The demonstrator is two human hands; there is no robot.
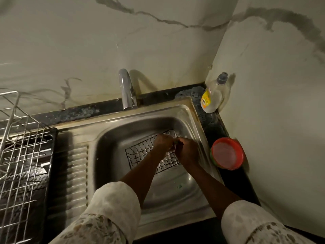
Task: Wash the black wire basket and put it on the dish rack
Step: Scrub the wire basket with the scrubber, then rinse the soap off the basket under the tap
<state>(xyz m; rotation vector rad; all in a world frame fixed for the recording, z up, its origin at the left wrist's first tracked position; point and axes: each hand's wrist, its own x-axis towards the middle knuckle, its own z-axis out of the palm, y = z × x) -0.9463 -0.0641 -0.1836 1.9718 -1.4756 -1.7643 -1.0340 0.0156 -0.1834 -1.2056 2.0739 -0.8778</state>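
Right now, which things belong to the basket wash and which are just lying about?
Job: black wire basket, sink, tap, dish rack, left hand, right hand (both over the basket).
Lying about: corner bottle, red-lidded tub, both untouched.

Legible text: none. The only printed surface was the yellow label (206,100) on the pale detergent bottle (215,95), which stood on the dark tabletop (213,129) in the far right corner, just beyond the sink (184,107). The label bore a small red mark near its top and darker print below, all too blurred to read.
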